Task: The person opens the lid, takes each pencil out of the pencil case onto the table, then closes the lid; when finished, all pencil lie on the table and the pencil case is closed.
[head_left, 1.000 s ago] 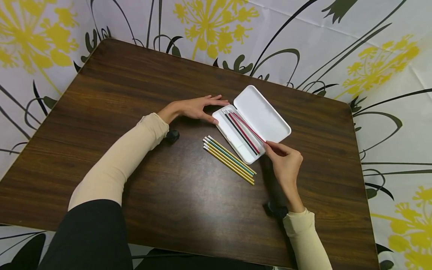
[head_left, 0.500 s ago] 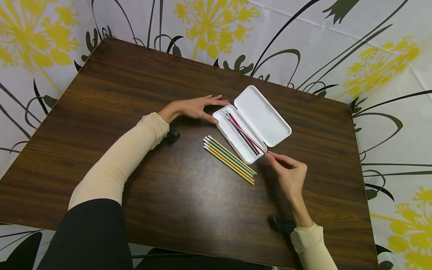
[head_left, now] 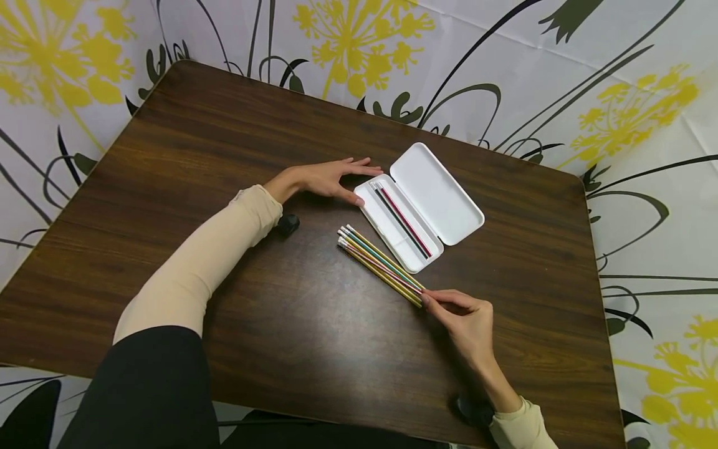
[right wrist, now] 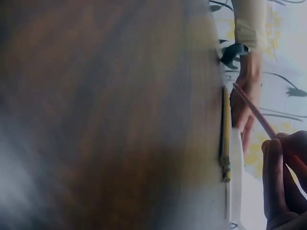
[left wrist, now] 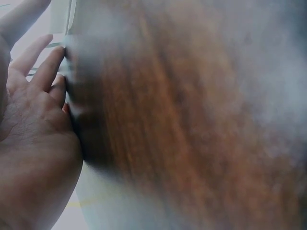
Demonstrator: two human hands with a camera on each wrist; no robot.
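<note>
My right hand (head_left: 462,321) pinches a red pencil (right wrist: 254,111) by one end. In the head view this pencil overlaps a row of gold and teal pencils (head_left: 370,251) lying side by side on the table; the right wrist view shows it slanting up from the fingertips. An open white pencil case (head_left: 434,193) lies just beyond the row, its lid folded back. Inside the case are a black pencil (head_left: 387,204) and another red pencil (head_left: 397,207). My left hand (head_left: 322,178) is spread at the case's left end, thumb on the rim, fingers straight along the far corner.
The brown wood-grain table (head_left: 252,337) carries all of this. Behind it hangs a white cloth (head_left: 477,37) with yellow flowers and dark stems. A small black device (head_left: 288,224) sits under the left wrist, and another dark one (head_left: 473,410) under the right.
My right hand has drawn the red pencil out of the case, first to its near end, then down over the pencil row. The left hand has stayed by the case.
</note>
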